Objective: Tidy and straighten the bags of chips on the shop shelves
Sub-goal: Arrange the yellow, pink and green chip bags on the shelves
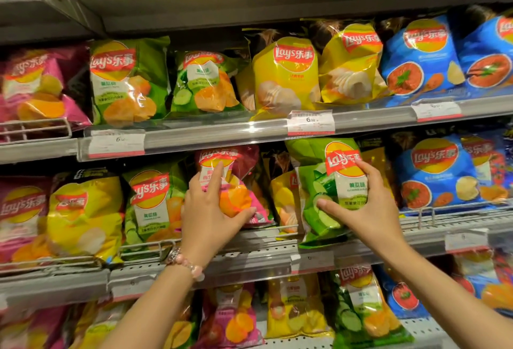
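On the middle shelf, my left hand point(211, 210) grips a pink bag of chips point(238, 165) that stands between a green bag point(151, 204) and a yellow bag point(283, 196). The forefinger lies up the pink bag's front and the thumb presses its lower right. My right hand point(363, 207) holds a green cucumber bag point(316, 182) by its front, tilted, with its bottom hanging over the shelf's front edge point(277, 262). A bead bracelet is on my left wrist.
The shelf above carries pink, green, yellow point(286, 76) and blue point(422, 57) bags behind a price rail point(222, 135). Blue bags point(433, 173) stand right of my right hand. A lower shelf holds more bags point(361, 307). Wire dividers run along the shelf fronts.
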A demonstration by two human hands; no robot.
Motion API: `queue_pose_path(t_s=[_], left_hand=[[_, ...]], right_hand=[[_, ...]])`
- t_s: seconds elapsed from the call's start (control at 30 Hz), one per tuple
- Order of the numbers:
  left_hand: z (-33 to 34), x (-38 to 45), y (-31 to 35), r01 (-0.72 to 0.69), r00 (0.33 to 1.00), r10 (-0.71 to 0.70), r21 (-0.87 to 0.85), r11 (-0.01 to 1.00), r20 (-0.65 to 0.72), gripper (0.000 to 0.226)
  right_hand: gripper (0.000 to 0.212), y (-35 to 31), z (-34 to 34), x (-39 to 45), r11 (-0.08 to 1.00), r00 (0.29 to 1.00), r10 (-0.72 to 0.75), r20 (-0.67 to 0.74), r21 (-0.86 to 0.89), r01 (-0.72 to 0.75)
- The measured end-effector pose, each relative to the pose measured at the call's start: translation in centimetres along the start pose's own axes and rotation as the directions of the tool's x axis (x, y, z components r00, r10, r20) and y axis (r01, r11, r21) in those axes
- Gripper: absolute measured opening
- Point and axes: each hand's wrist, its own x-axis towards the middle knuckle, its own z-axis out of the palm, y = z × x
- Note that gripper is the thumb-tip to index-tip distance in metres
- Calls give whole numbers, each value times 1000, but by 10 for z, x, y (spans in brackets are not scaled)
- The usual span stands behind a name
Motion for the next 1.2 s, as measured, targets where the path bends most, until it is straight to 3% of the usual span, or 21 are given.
queue_pose_path(t_s=[0.23,0.53,0.8,1.2], left_hand=[[-45,-39,-17,-60,994,60,-6,998,94,105],[-75,-74,-31,-36,999,34,-136,990,-18,102],[-77,-91,-42,52,997,-57,-106,993,-45,102],[-82,-99,-55,91,993,-95,-53,994,-66,101]], right_hand=[[107,-20,32,-15,1000,993,-5,119,9,4],[99,-53,96,-17,999,994,-40,102,3,40],[99,-76,154,-10,983,989,-89,120,-150,107],[89,-65,198,-9,908,976,-25,218,-403,113]])
